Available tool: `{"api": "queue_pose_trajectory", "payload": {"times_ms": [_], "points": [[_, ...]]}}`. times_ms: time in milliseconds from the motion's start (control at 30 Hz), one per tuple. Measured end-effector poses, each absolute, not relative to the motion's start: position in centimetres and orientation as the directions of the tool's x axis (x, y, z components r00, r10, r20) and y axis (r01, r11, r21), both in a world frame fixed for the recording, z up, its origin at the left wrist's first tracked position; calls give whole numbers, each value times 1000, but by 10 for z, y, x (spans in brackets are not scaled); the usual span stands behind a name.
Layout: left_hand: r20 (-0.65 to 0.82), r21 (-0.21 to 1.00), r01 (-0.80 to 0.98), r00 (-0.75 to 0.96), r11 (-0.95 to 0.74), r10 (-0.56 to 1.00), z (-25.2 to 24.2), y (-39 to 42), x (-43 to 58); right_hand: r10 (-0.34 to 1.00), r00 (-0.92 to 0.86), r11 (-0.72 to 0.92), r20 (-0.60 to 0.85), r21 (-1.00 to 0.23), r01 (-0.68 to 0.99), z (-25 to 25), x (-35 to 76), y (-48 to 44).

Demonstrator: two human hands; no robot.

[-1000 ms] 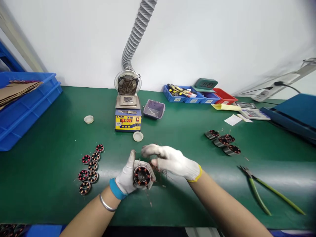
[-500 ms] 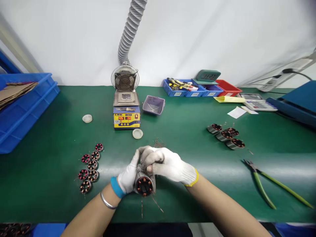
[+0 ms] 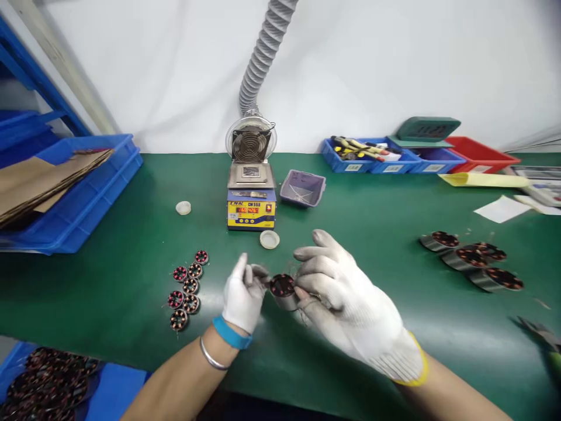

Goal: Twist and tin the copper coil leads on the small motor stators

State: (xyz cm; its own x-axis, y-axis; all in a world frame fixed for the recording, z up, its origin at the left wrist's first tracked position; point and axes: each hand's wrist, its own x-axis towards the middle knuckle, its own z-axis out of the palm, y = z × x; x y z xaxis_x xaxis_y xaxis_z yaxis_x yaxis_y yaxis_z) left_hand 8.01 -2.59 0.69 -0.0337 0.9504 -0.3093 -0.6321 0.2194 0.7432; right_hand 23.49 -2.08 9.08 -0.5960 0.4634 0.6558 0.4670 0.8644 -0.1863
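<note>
A metal stator (image 3: pixel 286 299) with copper windings stands upright between my hands, its wound face upward. My right hand (image 3: pixel 346 298), in a white glove with a yellow cuff, grips its right side between thumb and fingers. My left hand (image 3: pixel 246 295), gloved with a blue band at the wrist, is beside its left side with curled fingers; whether the fingertips touch it is hard to tell. Thin wires stick out near my right fingers. On the left lie several small wound stators (image 3: pixel 191 286). Several larger ones (image 3: pixel 471 257) are grouped on the right.
Behind my hands are a yellow-and-blue heating unit (image 3: pixel 251 213), a round lid (image 3: pixel 269 239) and a purple tray (image 3: pixel 302 188). Pliers (image 3: pixel 539 333) lie at the right edge. A blue crate (image 3: pixel 127 166) stands at left; tool bins (image 3: pixel 354 168) line the back.
The stator has turned from facing me to facing up and is now held from the right. My left hand has come off its side somewhat. The view has swung left.
</note>
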Motion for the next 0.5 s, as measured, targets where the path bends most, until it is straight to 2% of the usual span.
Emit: {"api": "queue_pose_trajectory", "payload": {"times_ms": [67,167,200,267,333,367,433,500], "points": [[-376,683,-662,42,308,926,4,-20,77,461,-610,873,645,-203,444,97,230,-20],[-458,555,-565,405,611,791,1,-20,76,467,-629,878,621,-244,411,98,228,-16],[-430,531,-494,543,688,721,2,-22,76,468,-633,878,617,-248,409,97,230,-14],[-289,544,-448,694,710,659,7,-27,76,470,-635,877,613,-243,414,95,235,-12],[-136,525,-577,669,625,731,15,-30,75,466,-625,876,627,-224,428,96,241,-10],[-92,485,-684,580,545,809,19,-30,74,462,-617,875,637,-216,432,98,244,-9],[-102,377,-850,357,369,928,22,-27,72,451,-606,879,656,-209,428,103,245,-9],[-202,338,-888,254,311,946,19,-22,72,440,-612,888,657,-218,404,108,243,-9]]}}
